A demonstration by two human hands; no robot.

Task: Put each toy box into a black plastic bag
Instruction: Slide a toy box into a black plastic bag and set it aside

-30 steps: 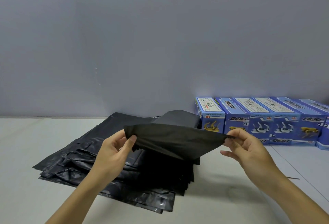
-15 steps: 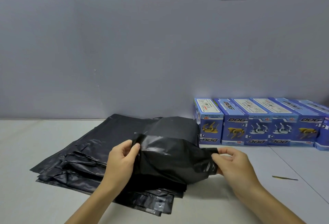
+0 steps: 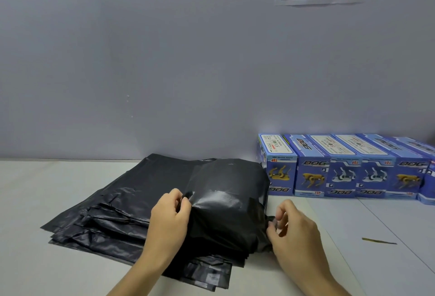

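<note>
Here the left hand [image 3: 170, 215] and right hand [image 3: 293, 229] pinch the black bag [image 3: 226, 208] edges; next, I think, spread its mouth for a toy box [image 3: 279, 166].

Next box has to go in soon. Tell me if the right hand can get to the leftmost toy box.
Probably yes, once it lets go: the right hand is pinching the black plastic bag, and the leftmost toy box stands just beyond it with bare table between.

Person, two limbs in view: left hand [image 3: 168, 219] and right hand [image 3: 294, 229], both bare, ungloved; forearms bare, with no sleeve, ring or watch visible.
</note>
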